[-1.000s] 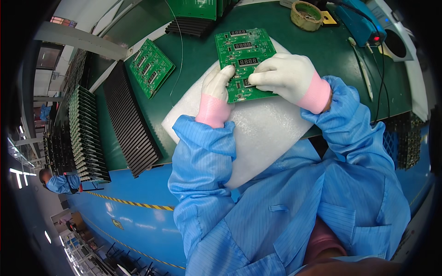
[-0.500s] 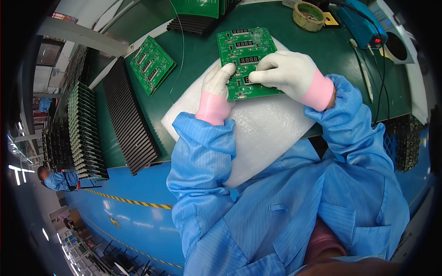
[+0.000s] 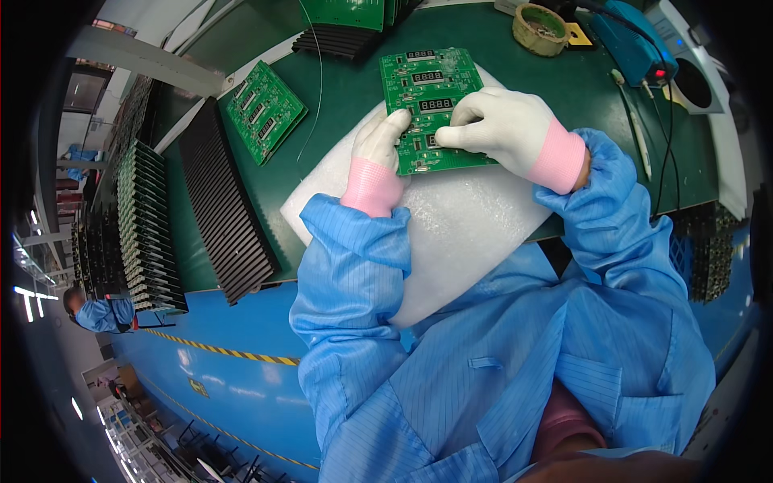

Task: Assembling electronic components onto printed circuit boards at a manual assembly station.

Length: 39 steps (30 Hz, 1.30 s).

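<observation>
A green circuit board (image 3: 403, 64) with a column of black digit displays lies over white foam sheet (image 3: 451, 233) on the green bench. My left hand (image 3: 380, 143), in a white glove with a pink cuff, grips the board's left edge, its thumb on the top face. My right hand (image 3: 503, 133), gloved alike, has thumb and forefinger pinched together at the lowest display (image 3: 432, 140) and partly covers it. Whether those fingertips hold the display or only press on it is hard to see.
Further green boards (image 3: 264, 113) lie at the left, beside a black slotted rack (image 3: 225, 201). A rack of upright boards (image 3: 145, 233) stands farther left. At the back right are a tape roll (image 3: 539, 29), a blue soldering station (image 3: 632, 44) and a soldering iron (image 3: 636, 129) with its cable.
My right thumb and forefinger have shifted very slightly at the lowest display. The board and my left hand stay in place.
</observation>
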Tool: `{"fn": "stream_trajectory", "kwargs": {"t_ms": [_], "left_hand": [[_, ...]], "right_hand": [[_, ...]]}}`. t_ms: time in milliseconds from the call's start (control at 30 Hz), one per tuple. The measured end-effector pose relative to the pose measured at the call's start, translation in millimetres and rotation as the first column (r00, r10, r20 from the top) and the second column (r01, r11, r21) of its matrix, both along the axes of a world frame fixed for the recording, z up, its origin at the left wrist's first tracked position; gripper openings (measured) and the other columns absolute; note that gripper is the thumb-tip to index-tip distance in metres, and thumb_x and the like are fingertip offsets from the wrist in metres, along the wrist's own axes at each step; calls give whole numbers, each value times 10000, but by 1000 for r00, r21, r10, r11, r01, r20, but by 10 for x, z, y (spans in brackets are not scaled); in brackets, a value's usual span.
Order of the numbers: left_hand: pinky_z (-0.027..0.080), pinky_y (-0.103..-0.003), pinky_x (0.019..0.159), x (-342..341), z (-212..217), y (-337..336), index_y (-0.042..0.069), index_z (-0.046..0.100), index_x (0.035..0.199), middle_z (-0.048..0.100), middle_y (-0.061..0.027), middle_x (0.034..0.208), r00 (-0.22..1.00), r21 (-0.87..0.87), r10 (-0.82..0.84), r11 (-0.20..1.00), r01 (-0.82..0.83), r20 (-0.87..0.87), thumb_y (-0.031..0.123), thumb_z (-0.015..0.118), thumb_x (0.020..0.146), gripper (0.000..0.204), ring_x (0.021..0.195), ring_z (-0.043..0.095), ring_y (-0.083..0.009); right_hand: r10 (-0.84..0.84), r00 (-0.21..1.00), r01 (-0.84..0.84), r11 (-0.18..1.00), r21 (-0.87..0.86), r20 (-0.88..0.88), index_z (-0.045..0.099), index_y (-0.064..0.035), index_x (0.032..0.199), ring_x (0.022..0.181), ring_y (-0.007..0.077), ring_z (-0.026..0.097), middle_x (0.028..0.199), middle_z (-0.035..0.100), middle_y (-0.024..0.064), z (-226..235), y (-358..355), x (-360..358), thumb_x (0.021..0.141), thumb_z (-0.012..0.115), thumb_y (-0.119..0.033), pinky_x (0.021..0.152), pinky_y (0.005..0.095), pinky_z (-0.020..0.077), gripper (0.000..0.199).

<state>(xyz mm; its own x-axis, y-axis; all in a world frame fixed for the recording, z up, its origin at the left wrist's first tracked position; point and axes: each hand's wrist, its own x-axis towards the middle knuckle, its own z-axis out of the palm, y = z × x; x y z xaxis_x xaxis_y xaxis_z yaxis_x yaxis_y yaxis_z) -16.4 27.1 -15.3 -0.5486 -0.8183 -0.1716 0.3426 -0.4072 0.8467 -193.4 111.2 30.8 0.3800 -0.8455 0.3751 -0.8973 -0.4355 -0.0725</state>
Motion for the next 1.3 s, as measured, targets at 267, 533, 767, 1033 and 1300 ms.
{"fn": "stream_trajectory", "kwargs": {"t_ms": [267,533,767,1033,1300], "left_hand": [[498,-254,764,-8,102,81,-52,513,1159,631,-151,998,996,-149,-60,986,69,63,91,612,829,373,829,616,-175],[503,-258,760,-77,325,270,-17,495,1174,634,-124,988,995,-486,68,873,-22,76,56,780,701,557,823,616,-169],[526,-269,703,-121,191,345,-15,548,1125,667,-117,962,980,-760,198,638,-122,9,132,822,682,542,805,652,-199],[533,-279,698,-107,176,367,-30,534,1100,656,-141,967,966,-893,257,442,-79,41,76,817,682,516,812,654,-218],[536,-275,690,-121,208,386,-27,515,1114,646,-147,975,957,-934,290,343,-97,7,101,811,695,529,778,647,-215]], "right_hand": [[87,937,-66,995,-74,338,647,-170,1043,882,209,554,1103,554,46,-115,-2,-212,659,699,-80,769,280,457,398],[-320,23,-39,947,320,947,632,-10,1025,937,175,549,1168,569,87,-242,56,-215,620,729,-170,843,280,443,446],[-419,236,-111,884,453,876,625,38,997,828,161,557,961,642,89,0,129,-121,567,803,-191,801,281,466,519],[-414,159,-105,895,433,896,617,52,989,798,153,560,907,654,90,-55,152,-121,518,876,-209,768,273,477,598],[-373,175,-85,916,392,911,618,44,1001,802,147,554,912,655,85,-82,152,-97,557,871,-263,779,271,470,596]]}}
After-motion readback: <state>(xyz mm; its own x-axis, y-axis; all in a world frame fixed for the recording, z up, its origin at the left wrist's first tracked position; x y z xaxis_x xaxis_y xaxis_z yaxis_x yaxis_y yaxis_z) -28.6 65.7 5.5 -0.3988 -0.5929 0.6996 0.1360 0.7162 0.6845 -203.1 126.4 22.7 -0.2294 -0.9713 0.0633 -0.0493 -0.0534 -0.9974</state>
